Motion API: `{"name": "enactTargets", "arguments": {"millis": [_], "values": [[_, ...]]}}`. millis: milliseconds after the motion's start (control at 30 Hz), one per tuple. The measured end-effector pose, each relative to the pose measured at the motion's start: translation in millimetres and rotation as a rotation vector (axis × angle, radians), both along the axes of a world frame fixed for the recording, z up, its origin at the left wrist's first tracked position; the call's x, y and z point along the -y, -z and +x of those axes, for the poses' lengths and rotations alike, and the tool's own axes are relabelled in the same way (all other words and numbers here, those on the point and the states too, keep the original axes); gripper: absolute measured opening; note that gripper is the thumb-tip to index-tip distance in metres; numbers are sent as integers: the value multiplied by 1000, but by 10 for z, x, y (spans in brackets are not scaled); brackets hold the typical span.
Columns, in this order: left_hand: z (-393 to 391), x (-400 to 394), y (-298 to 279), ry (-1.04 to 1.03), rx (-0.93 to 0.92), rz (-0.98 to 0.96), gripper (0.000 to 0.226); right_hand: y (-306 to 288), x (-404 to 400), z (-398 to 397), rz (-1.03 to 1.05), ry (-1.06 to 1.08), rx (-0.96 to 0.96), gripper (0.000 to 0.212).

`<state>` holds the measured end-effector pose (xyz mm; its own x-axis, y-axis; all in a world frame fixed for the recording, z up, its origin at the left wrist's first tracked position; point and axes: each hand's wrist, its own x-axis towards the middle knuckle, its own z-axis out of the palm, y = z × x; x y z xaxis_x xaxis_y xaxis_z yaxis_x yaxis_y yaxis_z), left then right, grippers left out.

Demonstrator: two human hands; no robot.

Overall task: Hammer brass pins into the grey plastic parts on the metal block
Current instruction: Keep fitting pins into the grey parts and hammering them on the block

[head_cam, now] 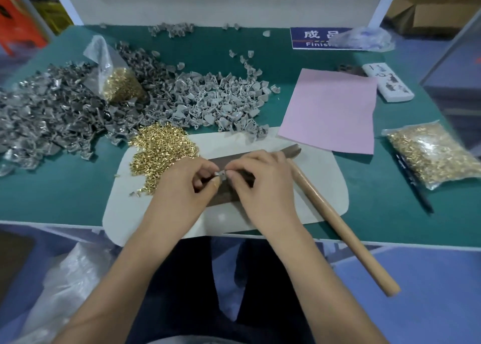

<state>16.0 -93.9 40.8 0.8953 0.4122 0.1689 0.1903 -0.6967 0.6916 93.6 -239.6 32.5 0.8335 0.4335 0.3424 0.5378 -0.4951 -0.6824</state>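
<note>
Pinching one grey plastic part [221, 175] between both hands [182, 184] [263, 182] over the metal block [226, 190] at the table's [377, 213] near edge, you should seat its pin squarely before lifting the hammer [338, 226] to your right.

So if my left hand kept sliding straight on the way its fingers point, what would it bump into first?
Your left hand points rightward across the dark metal block, so it would first meet the small grey plastic part it pinches, then almost at once the right hand fingertips on the same part. Depth is hard to judge.
</note>
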Motion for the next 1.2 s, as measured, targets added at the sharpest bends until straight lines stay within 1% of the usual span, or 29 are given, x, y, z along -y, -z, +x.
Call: {"name": "enactTargets", "arguments": {"millis": [67, 167, 267, 367, 433, 533, 633, 700, 767, 867, 967, 1033, 1100, 1200], "values": [[13, 2, -6, 8, -5, 29, 14, 3, -61, 23, -55, -36, -38, 8], [19, -22, -36, 19, -9, -12, 15, 26, -95, 36, -132, 4, 19, 8], [30, -78, -38, 47, 2, -1, 10, 33, -114, 46, -130, 0, 40, 7], [32, -143, -18, 74, 34, -24, 8, 18, -108, 23, -105, -19, 12, 7], [43, -178, 12, 86, 59, -27, 8, -29, -124, 13, -148, -26, 21, 9], [53, -202, 63, 100, 68, -31, 8, -168, -153, 13, -360, -33, 139, 15], [58, -221, 88, 117, 90, -18, 10, -339, -193, 35, -581, -85, 231, 22], [53, -223, 107, 109, 108, -32, 12, -414, -234, 38, -680, -116, 284, 24], [33, -199, 120, 89, 131, -65, 13, -454, -257, 28, -734, -122, 317, 24], [10, -184, 127, 78, 165, -114, 15, -480, -276, 20, -723, -120, 297, 23], [28, -221, 138, 97, 149, -99, 13, -469, -273, 37, -713, -123, 277, 20], [45, -243, 116, 113, 129, -101, 12, -449, -275, 57, -657, -123, 260, 15], [57, -267, 99, 121, 113, -99, 12, -398, -253, 92, -549, -122, 180, 12], [62, -281, 86, 138, 97, -88, 10, -311, -191, 120, -401, -100, 3, 13]]}}
